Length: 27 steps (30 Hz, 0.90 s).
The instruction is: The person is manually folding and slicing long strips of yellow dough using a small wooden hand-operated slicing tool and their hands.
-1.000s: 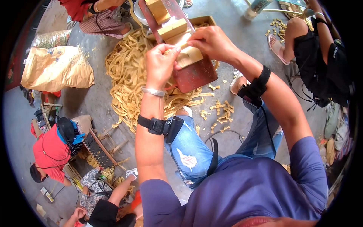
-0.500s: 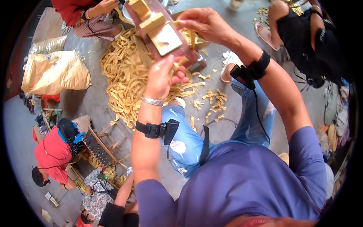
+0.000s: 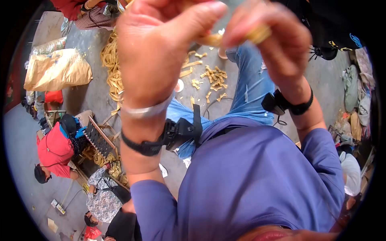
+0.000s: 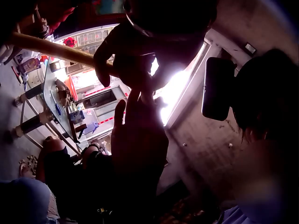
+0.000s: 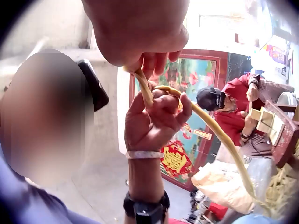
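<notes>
Both hands are raised close to the head camera with a long, soft, yellowish strip [image 5: 219, 133] between them. My left hand [image 3: 157, 44] grips the strip, which passes over its fingers and hangs in a curve toward the floor in the right wrist view. Opposite it, my right hand [image 3: 277, 48] pinches the strip near one end, blurred in the head view. The two hands are close together, fingertips nearly meeting. In the left wrist view both hands are dark outlines, with the strip [image 4: 51, 49] running off to the left.
A heap of similar strips [image 3: 110, 64] lies on the floor, with several short knotted pieces [image 3: 215, 76] beside my leg. A red bench [image 5: 285, 135] carries pale wooden blocks. A large paper sack [image 3: 58, 70] lies at left. Other people sit around.
Both hands have left the wooden blocks on the bench and come up toward the head camera, drawing the strip along. The right hand has closed in on the left; the bench has left the head view.
</notes>
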Available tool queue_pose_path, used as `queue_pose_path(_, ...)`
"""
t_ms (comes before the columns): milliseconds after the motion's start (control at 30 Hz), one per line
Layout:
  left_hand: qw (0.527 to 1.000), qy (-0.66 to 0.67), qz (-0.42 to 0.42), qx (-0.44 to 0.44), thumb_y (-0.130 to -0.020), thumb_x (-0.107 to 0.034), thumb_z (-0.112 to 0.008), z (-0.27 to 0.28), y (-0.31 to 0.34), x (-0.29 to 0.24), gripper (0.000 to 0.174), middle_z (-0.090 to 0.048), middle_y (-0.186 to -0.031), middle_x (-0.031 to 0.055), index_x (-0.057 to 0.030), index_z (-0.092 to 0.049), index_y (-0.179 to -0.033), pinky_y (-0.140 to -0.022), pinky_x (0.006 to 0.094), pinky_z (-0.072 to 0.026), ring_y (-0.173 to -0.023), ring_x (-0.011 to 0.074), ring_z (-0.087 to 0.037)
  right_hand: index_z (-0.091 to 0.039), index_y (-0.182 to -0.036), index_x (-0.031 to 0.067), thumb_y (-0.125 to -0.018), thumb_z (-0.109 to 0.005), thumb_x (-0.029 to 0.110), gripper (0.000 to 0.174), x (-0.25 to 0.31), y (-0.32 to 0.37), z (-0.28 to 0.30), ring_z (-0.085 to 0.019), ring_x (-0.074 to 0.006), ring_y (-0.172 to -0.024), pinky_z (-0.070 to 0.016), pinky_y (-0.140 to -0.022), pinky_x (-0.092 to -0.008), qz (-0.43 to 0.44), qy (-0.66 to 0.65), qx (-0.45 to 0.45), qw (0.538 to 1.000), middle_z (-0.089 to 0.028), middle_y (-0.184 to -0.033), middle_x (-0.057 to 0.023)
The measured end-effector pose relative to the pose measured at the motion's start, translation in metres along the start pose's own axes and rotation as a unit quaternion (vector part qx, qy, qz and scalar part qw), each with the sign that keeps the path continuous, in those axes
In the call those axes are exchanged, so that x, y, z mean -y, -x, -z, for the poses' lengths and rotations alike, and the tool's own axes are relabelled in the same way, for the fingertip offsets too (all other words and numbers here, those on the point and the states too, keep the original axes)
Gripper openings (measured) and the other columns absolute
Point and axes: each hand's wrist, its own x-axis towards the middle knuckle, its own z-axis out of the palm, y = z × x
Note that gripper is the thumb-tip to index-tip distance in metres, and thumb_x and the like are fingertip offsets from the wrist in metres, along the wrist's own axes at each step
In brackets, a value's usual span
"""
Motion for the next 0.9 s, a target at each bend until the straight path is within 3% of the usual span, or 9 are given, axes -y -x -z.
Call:
queue_pose_path(100,0.988,-0.15,-0.018,-0.011,-0.083,0.001,-0.064,-0.025,0.01,-0.023,0.017,-0.066,-0.084,0.006,0.0024,-0.062,-0.101,-0.068,0.0207,-0.0489,-0.074,0.0089,-0.061,-0.058,-0.1,0.0009,-0.097,-0.05,0.015,0.017,-0.004,-0.005,-0.013,-0.056,-0.0092,-0.08,-0.0469,-0.072,-0.0227,-0.072,-0.11,-0.148,0.98,-0.06,-0.09,-0.0038)
queue_pose_path(167,0.969,-0.245,-0.022,-0.019,-0.083,0.002,-0.064,-0.042,0.021,-0.029,0.017,-0.066,-0.083,0.0051,0.002,-0.062,-0.1,-0.067,0.0195,-0.0483,-0.075,0.0077,-0.061,-0.054,-0.099,0.006,-0.1,-0.046,0.02,0.017,-0.03,0.004,-0.017,-0.047,-0.0042,-0.083,-0.0394,-0.074,-0.0193,-0.15,-0.208,-0.106,0.961,-0.053,-0.091,0.0029)
queue_pose_path(233,0.921,-0.383,-0.008,-0.069,-0.084,0.001,-0.063,-0.052,0.03,-0.035,0.013,-0.066,-0.082,0.0017,-0.0003,-0.063,-0.097,-0.064,0.0176,-0.0475,-0.076,0.0037,-0.06,-0.054,-0.099,0.0059,-0.099,-0.046,0.017,0.014,-0.016,0.012,-0.011,-0.05,-0.0052,-0.084,-0.0407,-0.075,-0.0197,-0.183,-0.225,-0.085,0.953,-0.057,-0.09,0.0005)
queue_pose_path(333,0.857,-0.512,-0.015,-0.052,-0.076,-0.01,-0.068,-0.025,0.043,-0.013,0.013,-0.063,-0.076,0.0079,-0.0067,-0.065,-0.088,-0.059,0.0301,-0.0476,-0.064,0.0205,-0.06,-0.062,-0.098,0.0014,-0.093,-0.058,0.015,0.015,-0.016,0.021,-0.019,-0.055,-0.0059,-0.068,-0.0447,-0.06,-0.0193,-0.213,-0.139,-0.142,0.956,-0.063,-0.081,-0.0027)
queue_pose_path(400,0.766,-0.623,-0.153,-0.035,-0.072,-0.012,-0.067,-0.022,0.049,0.004,0.012,-0.058,-0.071,0.0084,-0.0088,-0.063,-0.082,-0.058,0.0356,-0.0465,-0.065,0.025,-0.058,-0.069,-0.091,0.0007,-0.085,-0.07,0.019,0.019,-0.029,0.029,-0.03,-0.051,-0.003,-0.051,-0.0384,-0.044,-0.0167,-0.247,-0.071,-0.2,0.945,-0.064,-0.068,-0.0014)
queue_pose_path(467,0.729,-0.662,-0.17,-0.03,-0.072,-0.012,-0.068,-0.022,0.055,0.014,0.009,-0.058,-0.076,0.0072,-0.0083,-0.06,-0.076,-0.06,0.0368,-0.0468,-0.072,0.0254,-0.057,-0.07,-0.085,0.0007,-0.083,-0.071,0.018,0.017,-0.038,0.041,-0.032,-0.052,-0.003,-0.052,-0.0397,-0.045,-0.0168,-0.281,-0.029,-0.18,0.942,-0.064,-0.067,-0.0011)
queue_pose_path(567,0.771,-0.619,-0.146,-0.014,-0.072,-0.006,-0.067,-0.016,0.064,0.027,0.01,-0.064,-0.082,0.0076,-0.0082,-0.065,-0.082,-0.065,0.0332,-0.0489,-0.071,0.0251,-0.06,-0.07,-0.082,0.0009,-0.083,-0.07,0.015,0.014,-0.045,0.057,-0.028,-0.049,-0.0029,-0.054,-0.037,-0.047,-0.0196,-0.299,0.025,-0.102,0.948,-0.06,-0.064,0.0019)
queue_pose_path(767,0.894,-0.447,-0.007,-0.02,-0.072,-0.011,-0.07,-0.02,0.07,0.029,0.013,-0.058,-0.066,0.0076,-0.0057,-0.058,-0.073,-0.052,0.0307,-0.046,-0.053,0.0203,-0.055,-0.068,-0.085,0.0003,-0.085,-0.067,0.015,0.015,-0.04,0.07,-0.024,-0.051,-0.0039,-0.067,-0.0389,-0.056,-0.0206,-0.229,-0.003,0.0,0.973,-0.059,-0.076,0.0013)
queue_pose_path(900,0.936,-0.325,0.033,-0.131,-0.071,-0.003,-0.073,-0.014,0.076,0.042,0.017,-0.054,-0.064,0.0028,-0.0024,-0.056,-0.071,-0.051,0.0224,-0.0417,-0.056,0.0092,-0.052,-0.067,-0.089,0.0003,-0.086,-0.065,0.014,0.015,-0.037,0.073,-0.026,-0.052,-0.0055,-0.071,-0.0398,-0.059,-0.0205,-0.238,-0.125,-0.03,0.963,-0.057,-0.084,0.0009)
